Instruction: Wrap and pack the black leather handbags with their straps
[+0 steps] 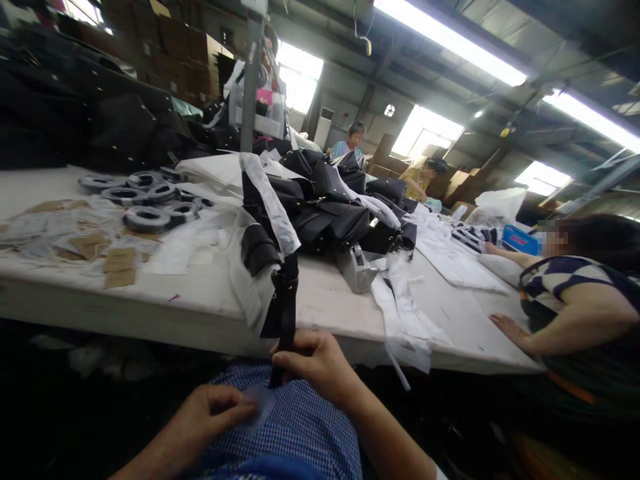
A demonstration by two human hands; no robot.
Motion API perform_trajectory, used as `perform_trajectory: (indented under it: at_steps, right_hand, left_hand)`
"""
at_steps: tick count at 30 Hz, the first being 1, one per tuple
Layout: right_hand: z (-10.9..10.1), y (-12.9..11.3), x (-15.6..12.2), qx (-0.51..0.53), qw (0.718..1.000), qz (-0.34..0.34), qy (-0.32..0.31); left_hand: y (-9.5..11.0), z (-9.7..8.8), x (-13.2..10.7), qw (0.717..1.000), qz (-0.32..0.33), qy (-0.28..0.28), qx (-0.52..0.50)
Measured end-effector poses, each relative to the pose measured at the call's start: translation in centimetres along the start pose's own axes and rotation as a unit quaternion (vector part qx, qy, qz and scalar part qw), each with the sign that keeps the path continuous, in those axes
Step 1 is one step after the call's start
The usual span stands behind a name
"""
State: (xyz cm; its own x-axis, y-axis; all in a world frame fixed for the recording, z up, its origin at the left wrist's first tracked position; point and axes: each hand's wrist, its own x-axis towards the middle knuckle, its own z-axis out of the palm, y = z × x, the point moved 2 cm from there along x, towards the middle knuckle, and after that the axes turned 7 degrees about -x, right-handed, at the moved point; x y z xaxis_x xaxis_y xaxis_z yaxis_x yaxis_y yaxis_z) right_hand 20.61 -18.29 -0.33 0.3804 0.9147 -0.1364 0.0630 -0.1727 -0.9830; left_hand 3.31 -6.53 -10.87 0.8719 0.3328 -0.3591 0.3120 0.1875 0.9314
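Observation:
A black strap [286,313] hangs down from the white table's front edge [150,313] toward my lap. My right hand [315,363] is closed around its lower end, fingers pinched on the strap. My left hand [210,413] rests lower on my blue checked garment [305,427], fingers pinched on a small clear film piece [260,403] at the strap's tip. The strap leads up to a black bag part wrapped in white paper [267,200].
A pile of black bags [325,207] fills the table's middle. Rolls of tape [145,217] and brown tags [119,260] lie at left. A person in a checked top [575,300] sits at right with a hand on the table. Other people work at the back.

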Motion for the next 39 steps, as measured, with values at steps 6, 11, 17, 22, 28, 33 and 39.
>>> perform_trajectory:
  at_steps: [6, 11, 17, 22, 28, 33, 39]
  right_hand:
    - [1.5, -1.2, -0.7, 0.06, 0.996, -0.015, 0.058]
    - [2.2, -1.8, -1.2, 0.06, 0.995, -0.034, 0.075]
    - [2.6, -1.5, -1.2, 0.042, 0.993, -0.045, 0.1]
    - [2.8, -1.4, -1.3, 0.0, 0.989, -0.064, 0.131]
    - [2.8, -1.3, -1.2, -0.037, 0.984, -0.078, 0.154]
    - [2.6, -1.4, -1.1, -0.058, 0.981, -0.086, 0.165]
    - [2.7, -1.4, -1.1, -0.062, 0.981, -0.084, 0.164]
  left_hand:
    - [0.8, 0.5, -0.4, 0.999, 0.008, 0.026, -0.03]
    - [1.6, 0.7, -0.8, 0.998, 0.013, 0.038, -0.044]
    - [2.1, 0.8, -1.0, 0.996, 0.014, 0.062, -0.068]
    - [2.3, 0.7, -1.1, 0.995, 0.024, 0.069, -0.062]
    - [2.2, 0.7, -1.0, 0.996, 0.032, 0.064, -0.051]
    - [1.9, 0.5, -0.7, 0.996, 0.031, 0.076, -0.045]
    - [1.3, 0.4, -0.4, 0.996, 0.037, 0.068, -0.047]
